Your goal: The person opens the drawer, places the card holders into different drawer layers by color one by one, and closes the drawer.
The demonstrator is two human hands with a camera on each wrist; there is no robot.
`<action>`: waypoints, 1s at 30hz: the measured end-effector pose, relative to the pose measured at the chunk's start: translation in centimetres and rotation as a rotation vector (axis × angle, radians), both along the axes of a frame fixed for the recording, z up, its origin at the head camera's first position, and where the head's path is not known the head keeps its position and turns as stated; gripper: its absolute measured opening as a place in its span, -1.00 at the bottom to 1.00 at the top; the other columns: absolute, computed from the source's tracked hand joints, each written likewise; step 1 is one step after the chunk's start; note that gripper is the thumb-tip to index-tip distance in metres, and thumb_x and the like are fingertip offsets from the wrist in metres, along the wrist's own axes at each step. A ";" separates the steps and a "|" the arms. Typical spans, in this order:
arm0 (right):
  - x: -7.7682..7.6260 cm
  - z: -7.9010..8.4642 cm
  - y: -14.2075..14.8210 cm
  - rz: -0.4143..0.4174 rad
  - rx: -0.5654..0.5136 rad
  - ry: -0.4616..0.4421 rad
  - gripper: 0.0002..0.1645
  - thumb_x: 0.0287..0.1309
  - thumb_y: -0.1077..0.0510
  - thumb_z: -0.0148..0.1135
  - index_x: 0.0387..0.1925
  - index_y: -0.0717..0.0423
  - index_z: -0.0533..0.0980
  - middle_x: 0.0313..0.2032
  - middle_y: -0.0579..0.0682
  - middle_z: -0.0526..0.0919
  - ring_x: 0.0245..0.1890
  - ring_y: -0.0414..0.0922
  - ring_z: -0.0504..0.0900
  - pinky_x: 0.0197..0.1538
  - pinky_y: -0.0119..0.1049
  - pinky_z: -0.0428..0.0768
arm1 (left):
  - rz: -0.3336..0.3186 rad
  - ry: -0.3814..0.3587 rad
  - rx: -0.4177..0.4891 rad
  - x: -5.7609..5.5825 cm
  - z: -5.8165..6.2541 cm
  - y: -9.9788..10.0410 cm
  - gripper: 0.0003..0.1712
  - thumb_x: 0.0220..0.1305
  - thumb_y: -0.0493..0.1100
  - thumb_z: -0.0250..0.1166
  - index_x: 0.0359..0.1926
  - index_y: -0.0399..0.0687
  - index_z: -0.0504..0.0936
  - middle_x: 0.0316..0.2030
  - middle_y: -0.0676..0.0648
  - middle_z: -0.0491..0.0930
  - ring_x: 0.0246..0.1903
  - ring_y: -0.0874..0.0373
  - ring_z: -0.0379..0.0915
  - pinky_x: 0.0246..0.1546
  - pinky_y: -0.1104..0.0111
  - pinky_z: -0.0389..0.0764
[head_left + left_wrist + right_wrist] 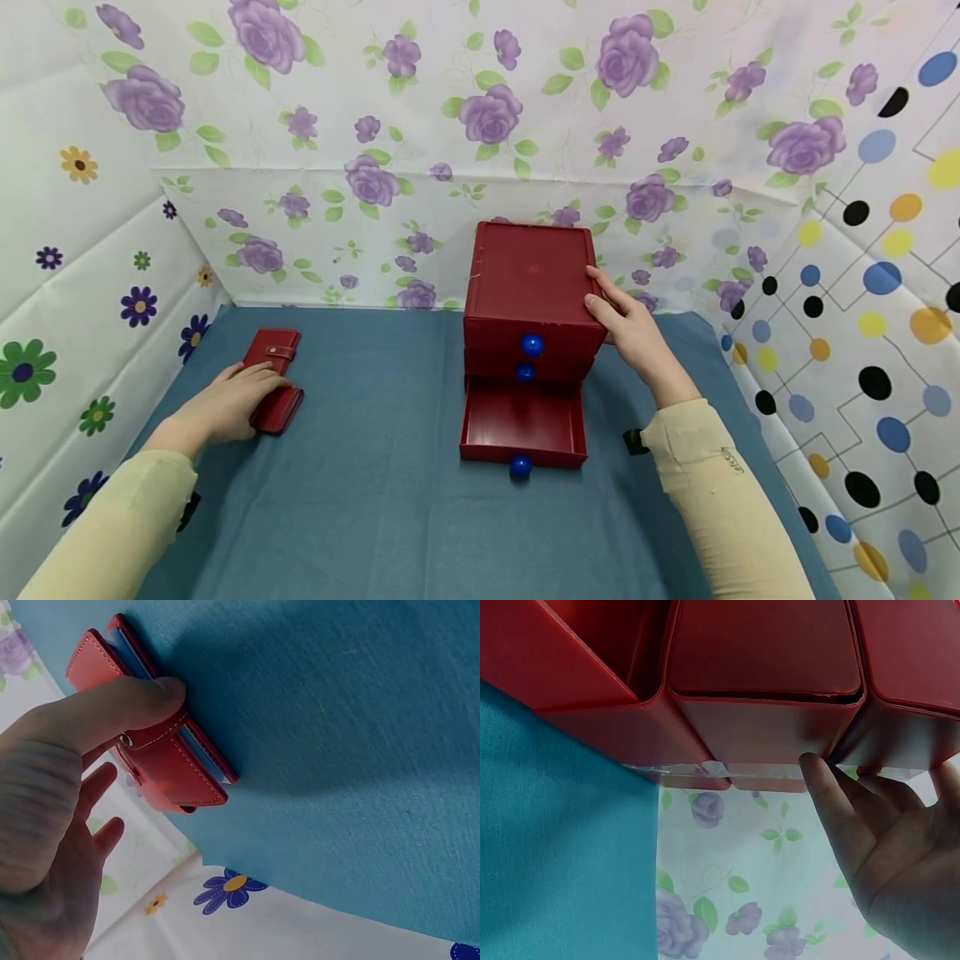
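My left hand (228, 404) holds a small red wallet (276, 340) with a snap strap, on the cloth at the left. In the left wrist view, the thumb lies across the wallet (169, 769) and card edges show along its side; my hand partly hides it. My right hand (633, 333) rests its fingertips against the right side and top edge of a dark red drawer box (534, 267). From the right wrist, extended fingers (829, 791) touch the box's side. Its bottom drawer (525, 421) is pulled out, with nothing visible inside; the upper two are closed.
Blue knobs (532, 344) stick out from the drawer fronts. A blue cloth (375, 467) covers the table. Flowered sheeting (420, 108) stands behind, with a dotted panel (862, 350) to the right and a daisy-patterned one (90, 333) to the left.
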State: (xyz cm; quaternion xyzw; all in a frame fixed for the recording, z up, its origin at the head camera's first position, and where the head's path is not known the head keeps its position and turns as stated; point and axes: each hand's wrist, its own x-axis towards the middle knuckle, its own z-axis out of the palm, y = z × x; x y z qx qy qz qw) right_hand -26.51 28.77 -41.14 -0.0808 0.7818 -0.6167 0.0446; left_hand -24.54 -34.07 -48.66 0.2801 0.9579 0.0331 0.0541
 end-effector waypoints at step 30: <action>0.3 0.4 -0.3 0.000 0.000 -0.010 -0.22 0.57 -0.31 0.11 0.67 -0.55 0.12 0.66 -0.04 0.14 0.43 0.14 0.49 0.06 -0.36 0.71 | -0.088 0.051 0.090 1.1 2.1 5.4 -0.08 -0.12 -0.07 0.77 0.30 -0.20 0.62 0.20 -0.21 0.59 0.27 -0.25 0.44 0.41 -0.33 0.25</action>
